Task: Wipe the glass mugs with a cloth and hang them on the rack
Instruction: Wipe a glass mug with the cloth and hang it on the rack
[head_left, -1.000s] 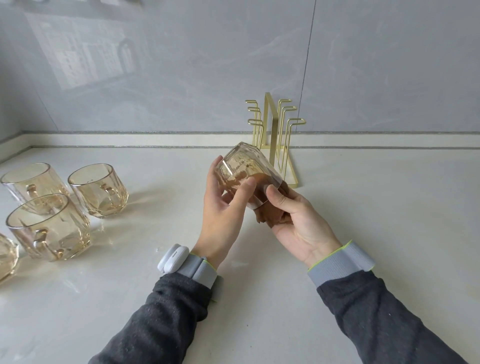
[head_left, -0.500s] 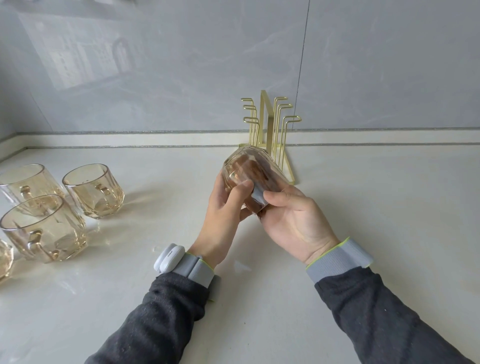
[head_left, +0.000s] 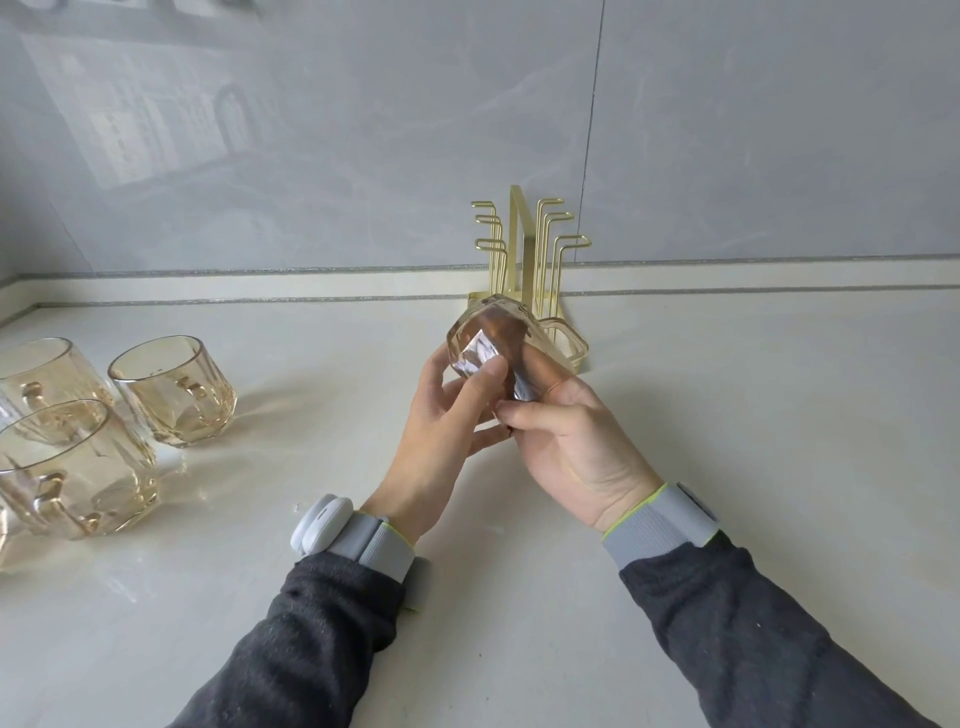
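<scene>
An amber faceted glass mug (head_left: 498, 338) is held in mid-air at the centre of the frame, tipped on its side with its base pointing up and away. This probably lets the brown cloth (head_left: 506, 325), seen through the glass, reach the inside. The left hand (head_left: 441, 431) grasps the mug's side, thumb pressed on a facet, wrist bent upward to steady it. The right hand (head_left: 566, 441) is curled at the mug's open end, apparently clutching the cloth stuffed within. The gold wire rack (head_left: 522, 249) stands just behind on the pale tabletop (head_left: 753, 415), its pegs bare. Three more amber mugs (head_left: 176, 389) wait upright at the left edge.
</scene>
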